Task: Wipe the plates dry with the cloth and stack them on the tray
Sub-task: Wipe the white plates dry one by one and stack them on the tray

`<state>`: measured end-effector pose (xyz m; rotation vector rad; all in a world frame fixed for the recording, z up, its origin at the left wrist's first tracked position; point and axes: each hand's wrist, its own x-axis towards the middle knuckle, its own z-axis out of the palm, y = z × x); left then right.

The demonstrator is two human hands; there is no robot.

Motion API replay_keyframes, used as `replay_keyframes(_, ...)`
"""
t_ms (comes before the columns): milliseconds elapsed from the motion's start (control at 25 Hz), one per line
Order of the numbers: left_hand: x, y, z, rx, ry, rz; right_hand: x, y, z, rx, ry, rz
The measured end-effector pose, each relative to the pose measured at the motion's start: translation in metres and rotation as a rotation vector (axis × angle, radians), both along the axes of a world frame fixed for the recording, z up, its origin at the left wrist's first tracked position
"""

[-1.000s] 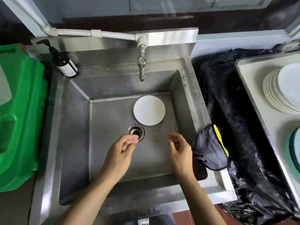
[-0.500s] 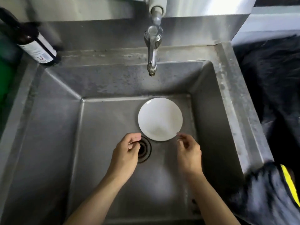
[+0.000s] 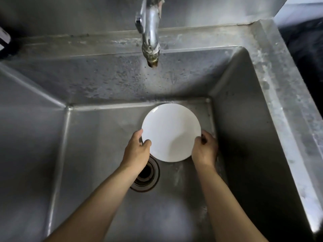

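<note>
From my remote seat I saw one white plate lying in the far-right part of the sink floor, close to the rt wall and just beyond the drain. The faucet hung above it w/ no water visibly running.

The left hand had its thumb on the plate's upper face at the left rim, fingers curled round the rim edge, so it was gripping the plate. The right hand was at the rt rim, thumb over the edge and fingers wrapped behind; I judged that a grip too, tho the fingertips were hidden under the plate. I couldn't tell whether the plate was already off the floor or only tilted.

Step in hand, as I read it: lifting the plate out for drying. To do it well I'd have kept both grips on opposite rim points, since a wet glazed plate would probably be slippery, and raised it level, clear of the faucet tip and the rt wall. Letting it drip briefly over the sink seemed wise. Cloth and tray weren't in view, so one hand would prob. need freeing later; better to shift the grip only once the plate was clear of the sink.
</note>
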<state>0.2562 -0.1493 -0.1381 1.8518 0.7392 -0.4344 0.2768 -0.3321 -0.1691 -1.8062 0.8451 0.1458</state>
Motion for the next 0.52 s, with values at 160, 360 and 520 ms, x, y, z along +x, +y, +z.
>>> replay_keyframes(160,0.005,-0.002,0.001,-0.08,0.009,0.095,0.003,-0.001,-0.002,-0.066,-0.004,-0.057)
replay_keyframes(360,0.004,-0.001,0.005,-0.196,-0.01,0.184,-0.001,0.002,-0.001,-0.073,-0.014,-0.085)
replay_keyframes(520,0.004,0.002,0.016,-0.22,-0.045,0.213,-0.006,0.005,0.011,-0.041,-0.083,-0.137)
